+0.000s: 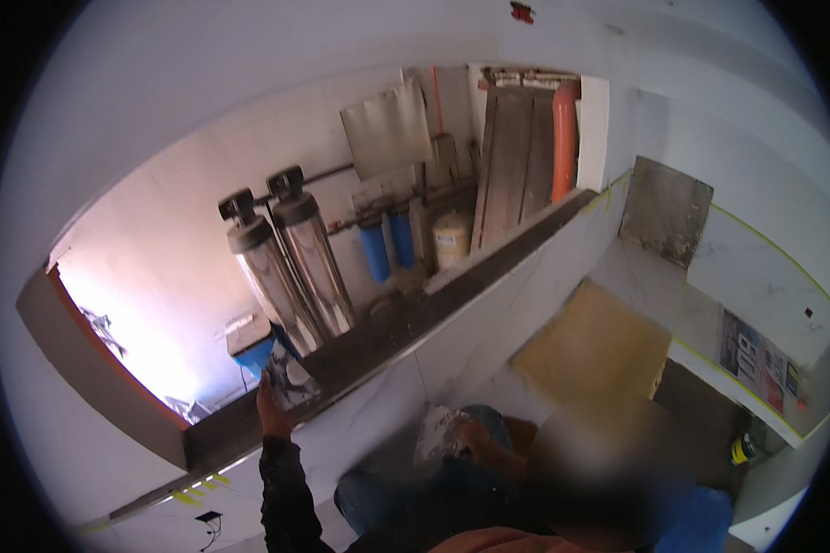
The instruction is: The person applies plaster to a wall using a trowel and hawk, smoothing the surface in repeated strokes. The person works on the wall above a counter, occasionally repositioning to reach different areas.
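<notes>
My left hand (273, 412), in a black sleeve, is raised to the long dark ledge (415, 323). Its fingers close on the edge of a flat grey-and-white smeared piece (293, 380) at the ledge; its kind is unclear. Lower down, near blue-trousered knees, what seems to be my right hand (481, 446) closes on a pale, white-smeared thing (440, 433) whose kind I cannot make out. A blurred patch hides much of the area to its right.
Beyond the ledge stand two shiny metal tanks (277, 290), blue filter housings (375, 247) and an orange pipe (565, 138). A tan board (595, 346) lies to the right. A grey square slab (666, 210) leans against the wall. A small yellow-and-black container (742, 449) stands lower right.
</notes>
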`<state>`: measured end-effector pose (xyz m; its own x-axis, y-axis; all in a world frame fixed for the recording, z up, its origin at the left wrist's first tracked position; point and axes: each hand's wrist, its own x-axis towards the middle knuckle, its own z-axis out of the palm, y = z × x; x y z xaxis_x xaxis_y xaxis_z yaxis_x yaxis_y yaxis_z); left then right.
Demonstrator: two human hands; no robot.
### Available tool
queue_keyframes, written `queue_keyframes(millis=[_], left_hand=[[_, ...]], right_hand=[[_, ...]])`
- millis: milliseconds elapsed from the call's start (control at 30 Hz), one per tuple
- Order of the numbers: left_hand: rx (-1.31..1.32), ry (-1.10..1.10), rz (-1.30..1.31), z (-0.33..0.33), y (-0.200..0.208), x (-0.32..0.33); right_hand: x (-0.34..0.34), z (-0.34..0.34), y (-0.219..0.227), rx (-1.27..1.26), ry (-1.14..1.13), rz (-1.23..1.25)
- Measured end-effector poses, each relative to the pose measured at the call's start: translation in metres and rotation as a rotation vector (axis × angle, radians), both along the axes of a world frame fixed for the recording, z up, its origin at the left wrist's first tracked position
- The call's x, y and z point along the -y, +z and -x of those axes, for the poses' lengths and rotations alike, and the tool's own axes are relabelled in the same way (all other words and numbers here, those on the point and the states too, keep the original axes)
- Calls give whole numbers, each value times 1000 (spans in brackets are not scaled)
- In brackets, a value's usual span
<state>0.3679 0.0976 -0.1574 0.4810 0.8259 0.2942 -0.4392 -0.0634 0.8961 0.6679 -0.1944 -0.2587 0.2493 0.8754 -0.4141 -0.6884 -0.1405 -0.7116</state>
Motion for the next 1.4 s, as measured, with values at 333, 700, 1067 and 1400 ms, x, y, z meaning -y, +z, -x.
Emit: queue_keyframes(millis=[333,700,1067,1400], left_hand=[[-282,358,-151,-3,-42,-24],[-914,652,-821,1,-45,-29],[-1305,724,-963,6,-41,-24],[-1239,799,-746,-26,-22,-24]], right_hand=[[29,-15,-9,1135,176,-33],[51,-48,0,1820,745,-150],[75,-26,65,1649,821,14],[99,3,113,1131,733,13]])
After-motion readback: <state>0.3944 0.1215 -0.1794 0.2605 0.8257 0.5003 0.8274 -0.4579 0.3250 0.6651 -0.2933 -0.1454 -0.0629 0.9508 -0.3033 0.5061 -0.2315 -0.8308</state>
